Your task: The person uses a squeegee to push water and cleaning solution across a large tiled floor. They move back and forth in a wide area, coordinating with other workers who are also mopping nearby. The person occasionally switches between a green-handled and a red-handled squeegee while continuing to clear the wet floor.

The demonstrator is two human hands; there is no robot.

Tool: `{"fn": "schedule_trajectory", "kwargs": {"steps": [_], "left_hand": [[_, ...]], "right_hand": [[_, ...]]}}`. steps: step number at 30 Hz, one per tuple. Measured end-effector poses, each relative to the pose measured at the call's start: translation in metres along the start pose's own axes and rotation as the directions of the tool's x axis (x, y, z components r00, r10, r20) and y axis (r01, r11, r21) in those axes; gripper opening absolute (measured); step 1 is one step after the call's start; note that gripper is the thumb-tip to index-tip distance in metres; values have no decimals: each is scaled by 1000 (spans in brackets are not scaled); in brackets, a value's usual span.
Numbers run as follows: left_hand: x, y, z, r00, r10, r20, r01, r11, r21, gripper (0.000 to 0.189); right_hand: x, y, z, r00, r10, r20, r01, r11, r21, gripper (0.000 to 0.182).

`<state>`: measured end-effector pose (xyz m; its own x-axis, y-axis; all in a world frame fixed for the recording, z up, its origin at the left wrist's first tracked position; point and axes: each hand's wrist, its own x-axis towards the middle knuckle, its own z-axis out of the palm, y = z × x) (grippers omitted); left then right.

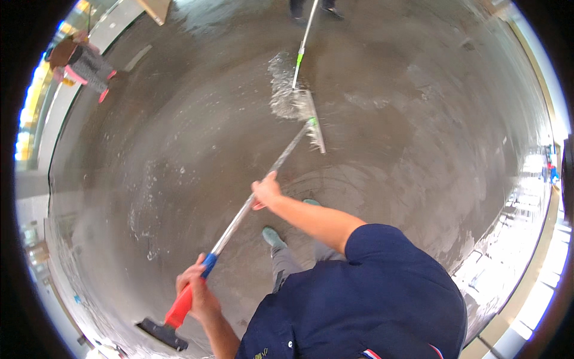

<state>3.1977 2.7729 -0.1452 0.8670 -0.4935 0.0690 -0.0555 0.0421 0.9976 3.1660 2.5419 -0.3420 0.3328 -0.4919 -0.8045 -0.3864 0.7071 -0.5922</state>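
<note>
My left hand [196, 287] grips the red and blue handle section [181, 305] of a long-handled tool, below which a flat black scraper head [161, 334] sticks out at lower left. Farther up, my right hand [267, 192] is closed around its silver metal pole [233, 224]. The pole slants away to a green fitting [312, 121] at a long pale squeegee blade [319, 139] on the wet floor. Whether pole and blade are joined there, I cannot tell. Foamy water [284, 98] is pushed up beside the blade.
Opposite me a person's legs [332, 10] stand at the top, near a second pole [306, 36] with a green collar, reaching to the foam. Another person [83, 63] stands at the left wall. Grey floor [381, 148] is wet and shiny. My shoes [272, 236] are below me.
</note>
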Motion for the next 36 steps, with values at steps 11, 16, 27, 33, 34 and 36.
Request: {"fn": "schedule_trajectory", "kwargs": {"steps": [11,16,27,33,34,36], "left_hand": [[-61,104,-191,815,319,-484,-142,919,367,19],[-65,119,-220,798,284,-531,-95,930,355,34],[40,-10,3,950,-77,304,148,965,-218,11],[9,-89,150,734,-286,616,443,889,-114,6],[-3,-96,163,700,-264,664,443,889,-114,5],[-20,-102,171,690,-242,682,407,909,-89,5]], "right_hand": [[-116,114,337,817,229,529,-190,973,-128,69],[-152,105,289,857,235,458,-296,953,65,60],[-44,63,-85,972,237,0,-194,797,572,14],[28,112,-273,885,365,-288,-167,828,536,9],[34,119,-293,875,368,-315,-186,856,482,10],[38,118,-305,854,386,-349,-217,874,436,10]]}}
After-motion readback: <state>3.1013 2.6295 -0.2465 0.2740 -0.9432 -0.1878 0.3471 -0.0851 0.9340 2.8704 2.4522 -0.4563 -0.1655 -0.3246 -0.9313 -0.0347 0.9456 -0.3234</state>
